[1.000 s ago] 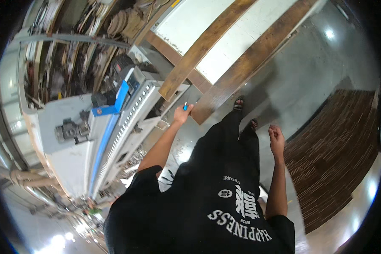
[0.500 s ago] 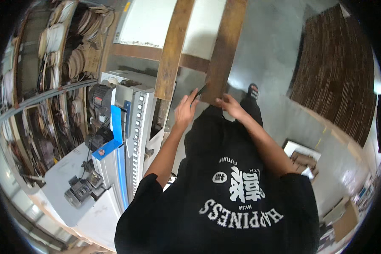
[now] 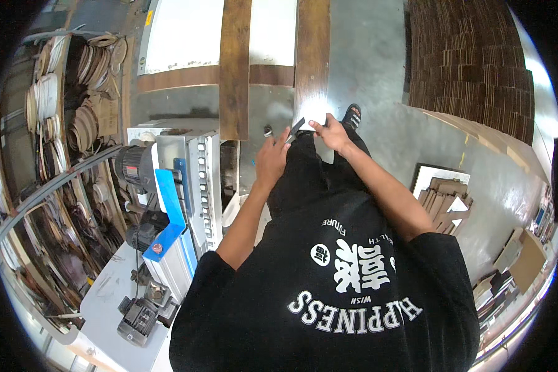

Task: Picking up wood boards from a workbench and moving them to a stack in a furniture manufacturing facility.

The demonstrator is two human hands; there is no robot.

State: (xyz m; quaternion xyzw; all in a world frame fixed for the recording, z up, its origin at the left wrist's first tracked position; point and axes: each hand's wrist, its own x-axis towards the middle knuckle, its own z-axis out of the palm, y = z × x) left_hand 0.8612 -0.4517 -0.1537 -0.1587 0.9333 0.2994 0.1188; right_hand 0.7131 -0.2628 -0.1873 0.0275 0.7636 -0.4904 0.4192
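Observation:
My left hand (image 3: 271, 160) is closed around a slim dark flat hand tool (image 3: 298, 126), whose exact kind I cannot make out. The tool's tip reaches the near end of a long brown wood-grain board (image 3: 312, 56). At that same end, my right hand (image 3: 332, 135) pinches the board's right corner, thumb on top and fingers along the edge. Glare whitens the board's surface just beyond my hands. A second brown board (image 3: 234, 68) lies parallel to the left, untouched.
Both boards rest across a white panel (image 3: 180, 37) with a brown edge. Close on my left stands a machine with motors and a blue bracket (image 3: 170, 195). Racks of edging rolls (image 3: 84, 130) line the far left. Stacked brown boards (image 3: 471, 68) and cardboard pieces (image 3: 443, 198) lie right.
My view has turned, so boards and stack appear shifted left and straighter. My right hand has closed in on the board's corner, nearer the tool, which stays in my left hand.

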